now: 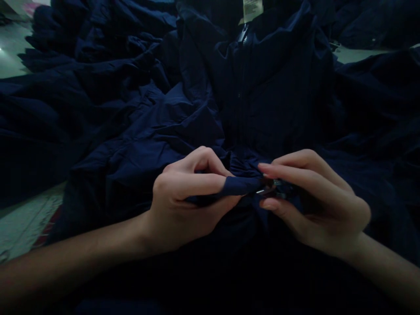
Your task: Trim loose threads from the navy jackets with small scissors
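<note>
A dark navy garment [183, 127] with a zipper front lies spread in front of me, its collar with a pale label [252, 9] at the top. My left hand [183, 197] is closed on a fold of the garment's hem, the cloth wrapped over the forefinger tip. My right hand [311, 197] pinches the same hem from the right, and a small dark tool with a metal glint [267, 189] shows between its fingertips. The two hands almost touch at the fold.
More navy garments [82, 39] are heaped at the back left and along the right side [377, 87]. A pale floor or surface [19, 223] shows at the lower left and the far left top.
</note>
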{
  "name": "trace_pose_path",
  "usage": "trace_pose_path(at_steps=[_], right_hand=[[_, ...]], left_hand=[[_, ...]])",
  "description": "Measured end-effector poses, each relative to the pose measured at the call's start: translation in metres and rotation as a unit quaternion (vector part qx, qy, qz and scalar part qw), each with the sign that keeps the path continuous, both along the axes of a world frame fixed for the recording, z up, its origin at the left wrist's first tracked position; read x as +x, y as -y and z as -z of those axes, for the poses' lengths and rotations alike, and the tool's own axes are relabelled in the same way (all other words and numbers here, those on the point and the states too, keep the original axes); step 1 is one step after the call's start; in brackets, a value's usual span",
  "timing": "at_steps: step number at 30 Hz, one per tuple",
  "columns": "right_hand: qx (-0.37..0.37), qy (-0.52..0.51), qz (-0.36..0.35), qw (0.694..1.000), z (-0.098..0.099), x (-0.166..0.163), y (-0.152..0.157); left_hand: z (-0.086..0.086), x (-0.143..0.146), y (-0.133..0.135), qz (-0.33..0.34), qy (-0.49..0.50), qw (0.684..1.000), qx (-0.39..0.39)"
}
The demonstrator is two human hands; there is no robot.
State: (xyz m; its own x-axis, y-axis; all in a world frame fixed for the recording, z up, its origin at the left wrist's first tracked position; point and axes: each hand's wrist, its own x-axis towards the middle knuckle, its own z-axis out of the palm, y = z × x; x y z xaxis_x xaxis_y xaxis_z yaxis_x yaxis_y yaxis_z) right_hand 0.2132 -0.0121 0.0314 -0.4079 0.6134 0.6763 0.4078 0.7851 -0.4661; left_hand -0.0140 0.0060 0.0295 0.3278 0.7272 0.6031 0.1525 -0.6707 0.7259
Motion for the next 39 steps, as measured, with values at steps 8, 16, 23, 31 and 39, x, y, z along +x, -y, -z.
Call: trace_pose_path(at_steps=[8,16,23,31,39], right_hand=[[0.055,0.002,0.038,0.998,-0.002,-0.003,0.011],[0.042,0.002,0.029,0.999,-0.005,-0.004,0.008],[0.039,-0.009,0.027,0.999,-0.004,-0.006,0.009],[0.029,-0.010,0.028,0.999,-0.005,-0.005,0.009],[0.034,-0.015,0.044,0.998,-0.006,-0.005,0.012]], left_hand=[[-0.005,-0.008,0.000,-0.018,-0.102,0.987,0.122],[-0.008,-0.009,0.000,-0.023,-0.118,0.981,0.150],[-0.008,-0.009,-0.001,-0.037,-0.133,0.978,0.159],[-0.006,-0.010,0.000,-0.025,-0.133,0.978,0.160],[-0.008,-0.007,0.001,-0.026,-0.129,0.980,0.150]])
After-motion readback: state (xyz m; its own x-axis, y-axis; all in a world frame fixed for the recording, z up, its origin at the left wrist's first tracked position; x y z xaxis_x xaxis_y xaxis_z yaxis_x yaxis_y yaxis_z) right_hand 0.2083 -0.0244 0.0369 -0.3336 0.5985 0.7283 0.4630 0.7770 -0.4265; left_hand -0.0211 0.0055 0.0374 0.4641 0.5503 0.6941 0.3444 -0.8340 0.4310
